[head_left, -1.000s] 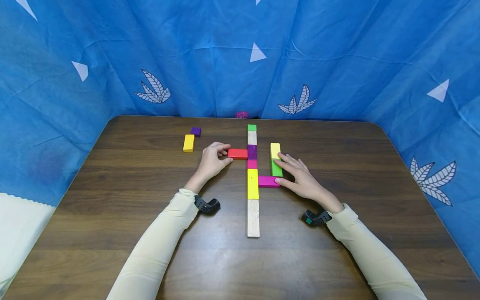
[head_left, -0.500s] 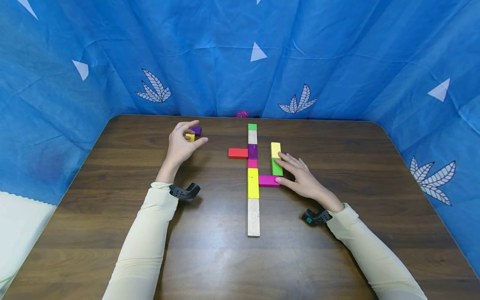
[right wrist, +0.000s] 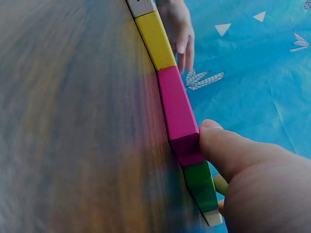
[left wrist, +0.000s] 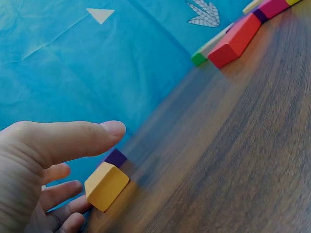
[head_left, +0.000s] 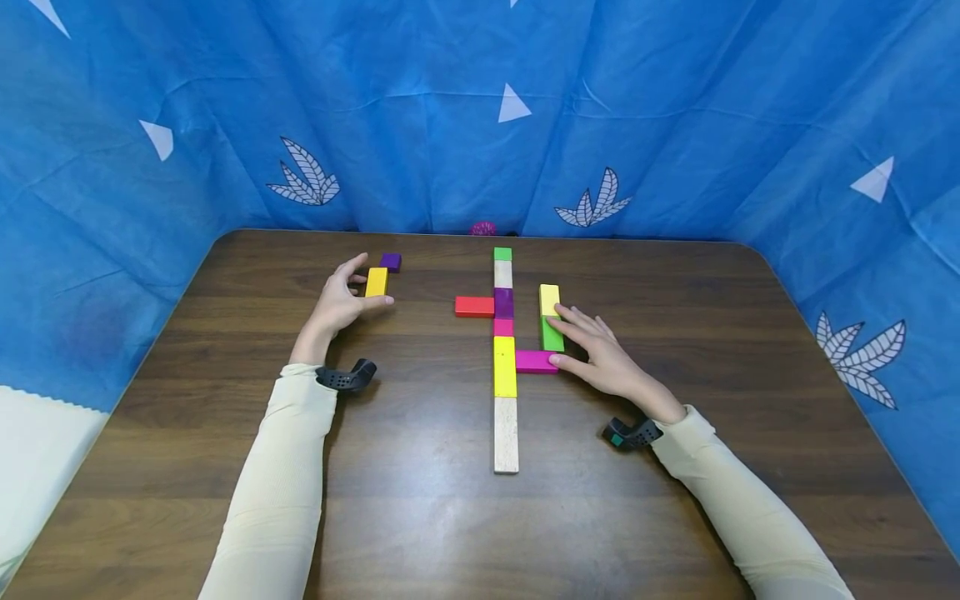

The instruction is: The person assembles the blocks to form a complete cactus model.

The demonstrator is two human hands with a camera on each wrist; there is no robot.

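My left hand (head_left: 339, 302) is at the left beside an orange-yellow block (head_left: 377, 282), its thumb and fingers spread apart. In the left wrist view the thumb (left wrist: 114, 130) stands clear above that block, and the other fingers lie along its far side. A small purple block (head_left: 391, 262) sits just behind it. My right hand (head_left: 609, 360) rests with its thumb at the end of a magenta block (head_left: 534, 362). Its fingertips reach the green block (head_left: 552, 335), which adjoins a pale yellow block (head_left: 550, 299).
Down the middle of the wooden table (head_left: 420, 517) runs a row of blocks, with a white block (head_left: 506, 435) at the near end and a bright yellow block (head_left: 505, 367) behind it. A red block (head_left: 475, 307) juts left from the row. Blue cloth (head_left: 420, 117) hangs behind the table.
My left hand has left the red block and moved left to the orange-yellow block, latterly lowering towards its left side. The right hand has stayed in place.
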